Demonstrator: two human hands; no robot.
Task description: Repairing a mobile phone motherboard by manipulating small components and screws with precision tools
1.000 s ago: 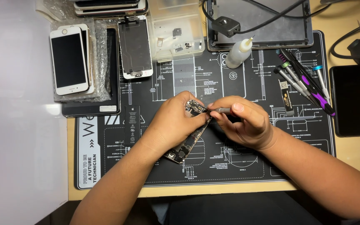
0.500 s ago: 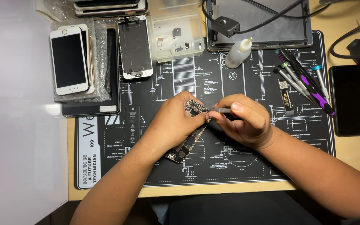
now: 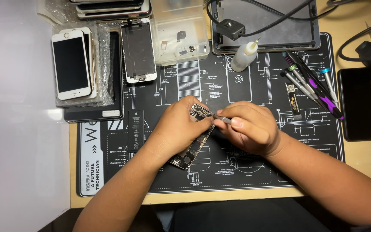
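Observation:
My left hand [image 3: 177,126] grips an opened phone body [image 3: 193,146] with bare circuitry, held tilted over the black repair mat [image 3: 237,172]. My right hand [image 3: 247,129] pinches a slim grey tool [image 3: 220,118], probably a screwdriver, with its tip set against the upper end of the phone body. The two hands touch over the middle of the mat. Much of the phone body is hidden under my left palm.
A white phone [image 3: 71,64] on bubble wrap and a detached screen [image 3: 138,51] lie upper left. A clear parts box [image 3: 179,32], a small white bottle [image 3: 243,56], several screwdrivers [image 3: 310,83], a loose black battery [image 3: 135,129] and a black phone [image 3: 359,103] surround the hands.

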